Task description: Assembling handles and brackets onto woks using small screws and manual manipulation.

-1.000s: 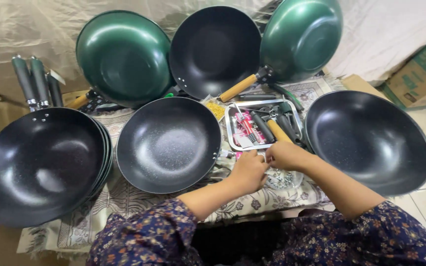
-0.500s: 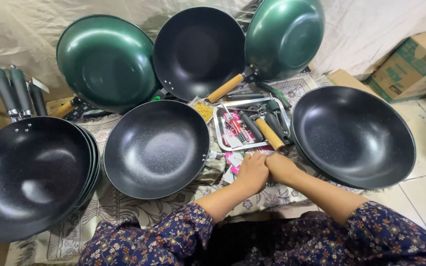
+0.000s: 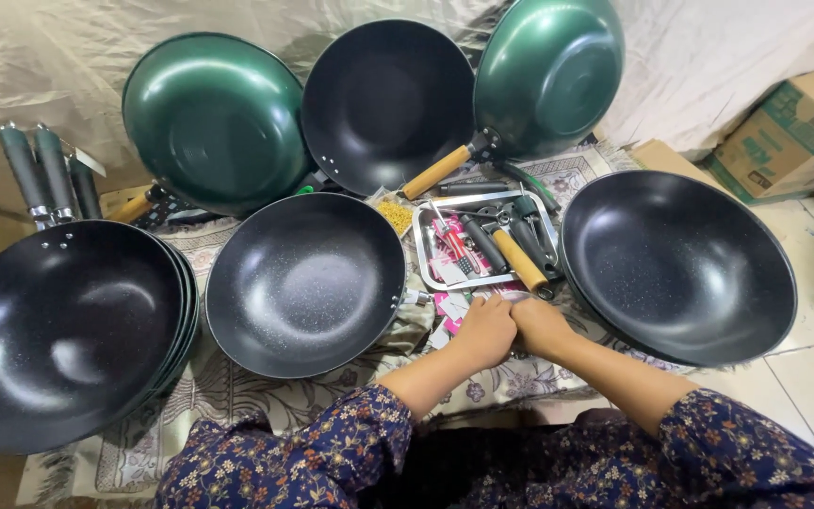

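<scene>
My left hand (image 3: 485, 330) and my right hand (image 3: 539, 325) are pressed together knuckle to knuckle just below a metal tray (image 3: 423, 262), fingers curled. What they hold, if anything, is hidden under the fingers. The tray carries a wooden handle (image 3: 520, 263), dark handles and a red-handled tool (image 3: 452, 239). A black wok (image 3: 305, 283) lies just left of my hands and another black wok (image 3: 678, 266) just right.
A stack of black woks (image 3: 58, 330) with grey handles (image 3: 40, 170) sits at far left. Two green woks (image 3: 214, 121) (image 3: 548, 71) and a black one (image 3: 388, 104) lean against the draped cloth behind. Cardboard boxes (image 3: 793, 132) stand at right on the tiled floor.
My hands drew back from the tray edge toward me and came together. The view shifted, so the woks sit further right in frame than half a second ago.
</scene>
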